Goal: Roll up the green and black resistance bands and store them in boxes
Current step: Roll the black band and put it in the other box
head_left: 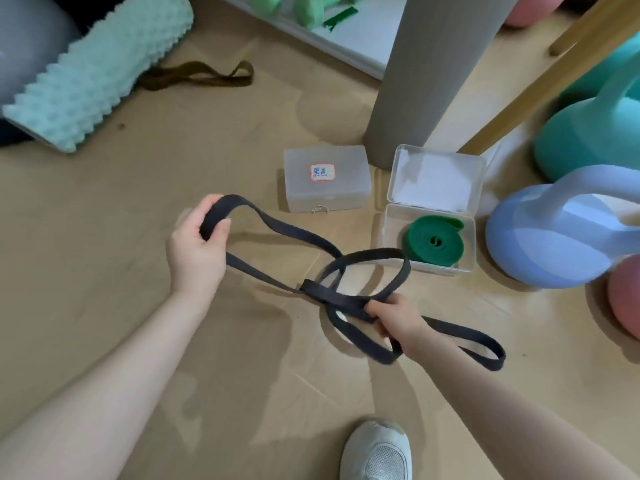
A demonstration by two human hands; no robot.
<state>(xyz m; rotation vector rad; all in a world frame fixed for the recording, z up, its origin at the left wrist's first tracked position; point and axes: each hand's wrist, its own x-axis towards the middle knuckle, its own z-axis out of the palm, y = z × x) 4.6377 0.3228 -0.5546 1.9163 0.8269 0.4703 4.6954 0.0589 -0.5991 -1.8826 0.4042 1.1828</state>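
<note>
The black resistance band (294, 233) hangs in tangled loops above the floor between both hands. My left hand (195, 249) grips one looped end, raised at the left. My right hand (394, 318) pinches several strands where they cross, and a loose loop trails right of it on the floor. The green band (434, 241) lies rolled up inside an open clear box (388, 230), whose lid stands up behind it. A second clear box (327, 178), closed and bearing a handwritten label, sits to the left of the open one.
A grey pillar (433, 74) rises behind the boxes. Blue (557, 233), teal (595, 129) and pink (627, 299) kettlebells crowd the right. A mint foam roller (100, 67) and a brown band (201, 76) lie far left. My white shoe (379, 452) is at the bottom.
</note>
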